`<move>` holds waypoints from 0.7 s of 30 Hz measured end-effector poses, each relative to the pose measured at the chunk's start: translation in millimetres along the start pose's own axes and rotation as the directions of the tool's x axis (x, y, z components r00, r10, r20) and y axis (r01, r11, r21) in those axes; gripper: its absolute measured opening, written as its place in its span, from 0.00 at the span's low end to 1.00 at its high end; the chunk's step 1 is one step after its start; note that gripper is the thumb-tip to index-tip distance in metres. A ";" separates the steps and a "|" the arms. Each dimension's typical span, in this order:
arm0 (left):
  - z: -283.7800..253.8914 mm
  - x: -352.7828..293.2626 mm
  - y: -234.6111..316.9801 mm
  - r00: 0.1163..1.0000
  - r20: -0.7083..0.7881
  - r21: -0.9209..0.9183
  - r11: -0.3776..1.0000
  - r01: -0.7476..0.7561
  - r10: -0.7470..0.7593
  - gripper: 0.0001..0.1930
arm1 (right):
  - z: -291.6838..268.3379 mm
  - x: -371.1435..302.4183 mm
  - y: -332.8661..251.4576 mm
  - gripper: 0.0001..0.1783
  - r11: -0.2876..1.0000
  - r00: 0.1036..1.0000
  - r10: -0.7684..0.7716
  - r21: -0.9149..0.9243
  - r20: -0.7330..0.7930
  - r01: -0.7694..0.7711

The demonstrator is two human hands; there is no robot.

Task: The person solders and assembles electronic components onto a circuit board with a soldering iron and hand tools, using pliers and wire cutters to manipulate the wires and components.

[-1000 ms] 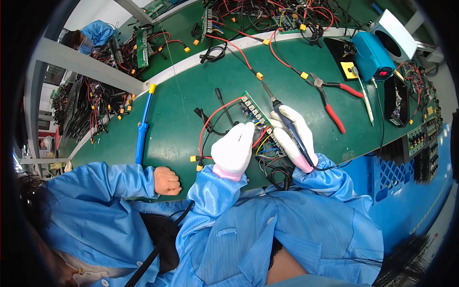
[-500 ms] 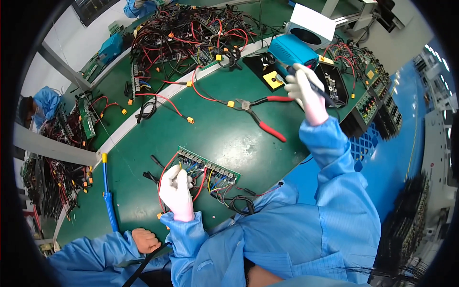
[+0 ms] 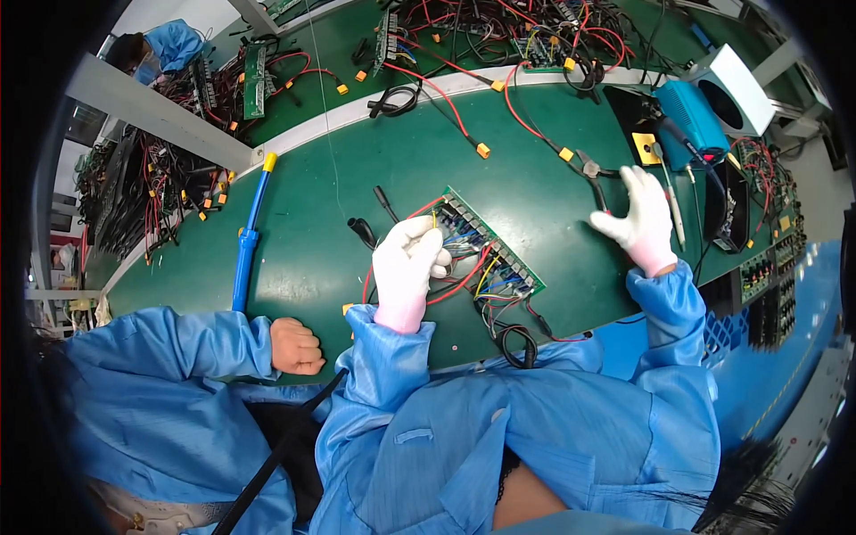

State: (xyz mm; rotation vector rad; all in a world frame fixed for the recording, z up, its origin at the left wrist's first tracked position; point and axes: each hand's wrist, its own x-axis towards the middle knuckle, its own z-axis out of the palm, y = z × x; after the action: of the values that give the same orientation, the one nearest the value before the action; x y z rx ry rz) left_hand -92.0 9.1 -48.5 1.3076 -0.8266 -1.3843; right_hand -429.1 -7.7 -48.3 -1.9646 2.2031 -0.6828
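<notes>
My left hand [image 3: 410,272], white-gloved, pinches a thin yellow wire [image 3: 434,219] at the left end of a long green circuit board [image 3: 495,241]. Red, blue, yellow and black wires come off that board, and a black cable [image 3: 515,343] coils at its near end. To the right, my right hand [image 3: 644,223], also gloved, has thumb and fingers spread and holds nothing. Just beside it lie red-handled cutting pliers [image 3: 588,168], their handles partly hidden by the hand. A soldering iron [image 3: 679,135] rests beside the teal soldering station [image 3: 691,120].
A co-worker's bare fist [image 3: 296,346] rests on the table edge at my left, near a blue tool with a yellow tip [image 3: 247,254]. Wired boards [image 3: 535,36] pile up at the back. A white box-shaped fan [image 3: 731,89] and a yellow sponge [image 3: 644,147] stand back right.
My right hand has let go of the soldering iron and come down toward the pliers, opening. My left hand keeps its pinch at the board. The whole view has shifted left.
</notes>
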 end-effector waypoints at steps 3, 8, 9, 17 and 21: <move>-5.7 3.9 -3.6 0.999 0.042 -0.066 0.998 0.010 -0.007 0.13 | 9.1 -9.6 8.9 0.44 0.878 0.958 -0.278 -0.384 0.074 0.284; -10.8 8.0 -4.8 0.991 0.133 -0.131 0.991 0.035 -0.018 0.12 | 7.1 -4.4 15.8 0.43 0.875 0.964 -0.243 -0.406 0.103 0.264; -12.3 8.6 -5.7 0.991 0.131 -0.131 0.991 0.036 -0.018 0.12 | 5.3 -2.4 13.1 0.43 0.875 0.964 -0.244 -0.404 0.105 0.265; -18.1 12.6 -6.6 0.973 0.232 -0.138 0.990 0.042 -0.009 0.11 | -6.6 7.2 -3.3 0.38 0.959 0.963 0.039 -0.280 0.266 0.038; -14.9 9.7 -4.9 0.981 0.192 -0.121 0.991 0.052 -0.028 0.12 | -3.8 5.1 12.1 0.34 0.996 0.960 0.087 -0.049 0.267 -0.077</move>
State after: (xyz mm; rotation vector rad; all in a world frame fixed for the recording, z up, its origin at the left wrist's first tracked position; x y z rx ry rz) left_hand -77.6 3.4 -58.5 1.1132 -0.8298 -1.5858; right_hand -442.5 -11.0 -48.7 -1.8441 2.1310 -0.3401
